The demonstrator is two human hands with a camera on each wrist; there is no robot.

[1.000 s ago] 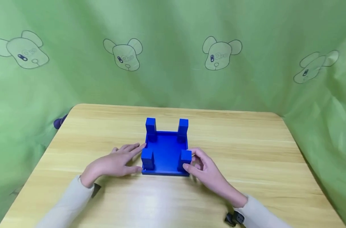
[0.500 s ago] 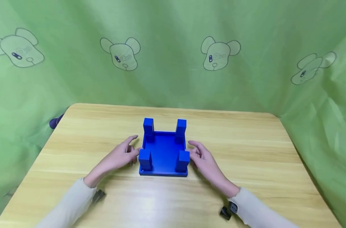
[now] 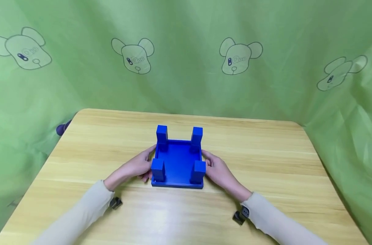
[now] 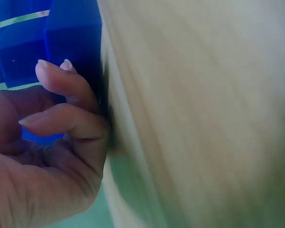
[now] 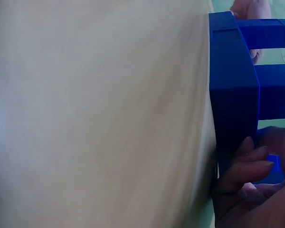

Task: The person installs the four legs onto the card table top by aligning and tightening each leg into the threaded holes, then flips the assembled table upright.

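Observation:
A blue upturned small table (image 3: 178,161), with a shallow raised rim and a square leg standing up at each corner, lies on the wooden tabletop. My left hand (image 3: 138,165) grips its left side between the legs, index finger stretched along the edge and the thumb hidden behind the near leg. In the left wrist view, curled fingers (image 4: 69,92) lie against its blue side. On the opposite side my right hand (image 3: 219,172) grips the right edge. Bent fingers (image 5: 244,173) of that hand touch the side wall in the right wrist view; its thumb is mostly hidden.
The wooden tabletop (image 3: 259,149) extends around the blue piece, with rounded far corners. A green curtain (image 3: 186,85) with printed bear heads hangs behind and beside it. A dark purple object (image 3: 61,128) shows past the left edge. Small black devices (image 3: 241,216) sit on both wrists.
My left hand lifted off the near-left corner and moved farther up the left side. The right hand shifted from the near-right leg to the right edge. Both now grip the sides.

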